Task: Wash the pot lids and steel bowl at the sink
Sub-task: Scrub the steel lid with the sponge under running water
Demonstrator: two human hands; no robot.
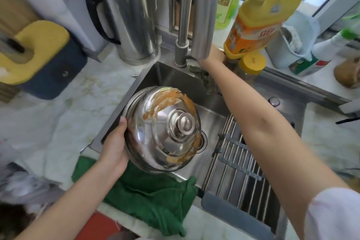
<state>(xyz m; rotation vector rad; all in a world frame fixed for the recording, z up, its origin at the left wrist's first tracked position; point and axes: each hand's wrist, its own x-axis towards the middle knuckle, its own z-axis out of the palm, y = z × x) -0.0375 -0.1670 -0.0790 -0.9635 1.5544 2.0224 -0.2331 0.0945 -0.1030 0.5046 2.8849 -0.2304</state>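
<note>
Currently: washing not started, by my judgement. Left hand (115,146) grips the lid (165,128) at its left rim, thumb on top and fingers curled underneath. It holds the lid tilted above the sink (175,76), knob (185,122) up. Orange-brown sauce streaks the dome's far side and its near-right edge; none looks rinsed off. A second steel edge shows under the rim: another lid or the bowl, cannot tell.

Right hand (214,55) reaches to the base of the faucet (202,11), just beside the detergent bottle (257,19). Its fingers are hidden behind the spout, so I cannot tell whether they hold anything. No water stream visible.

Rack (239,161) lies over the sink's right part. Green cloth (155,197) drapes over the near sink edge onto the surface.

Left to do, as I judge it: water on, soap, scrub and rinse this lid, then the other lids and the bowl. Essentially the whole task remains.
</note>
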